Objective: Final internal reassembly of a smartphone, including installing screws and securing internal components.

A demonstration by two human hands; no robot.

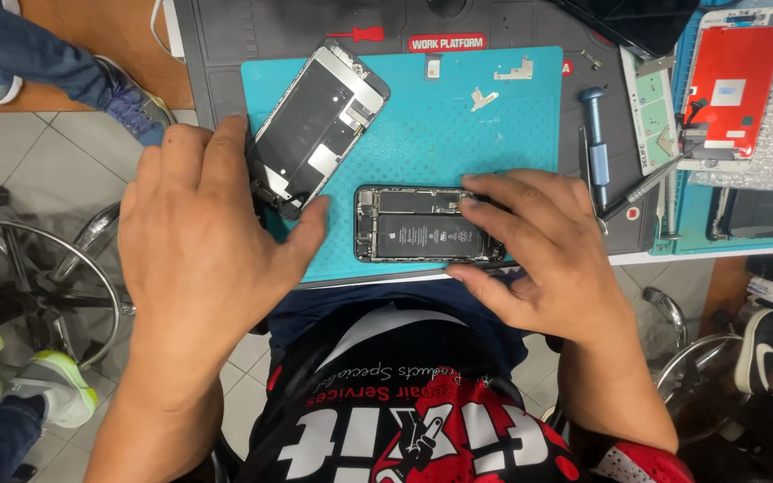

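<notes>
Left hand [199, 241] open beside detached screen [315, 125]; right hand [543, 255] fingers steady opened phone [427, 237].

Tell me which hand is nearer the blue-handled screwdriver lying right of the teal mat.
Right. The right hand rests on the opened phone body, just left of the blue-handled screwdriver; the left hand is far across the teal mat, by the detached screen assembly.

Open teal mat [494, 134] lies bare above the opened phone body [428, 237], broken only by small metal brackets [498, 82] near its top edge. To the right, a blue screwdriver [596, 148] and tweezers [641, 188] crowd the mat's border. The detached screen [315, 125] blocks the left side, with the left hand [203, 246] beside it.
</notes>
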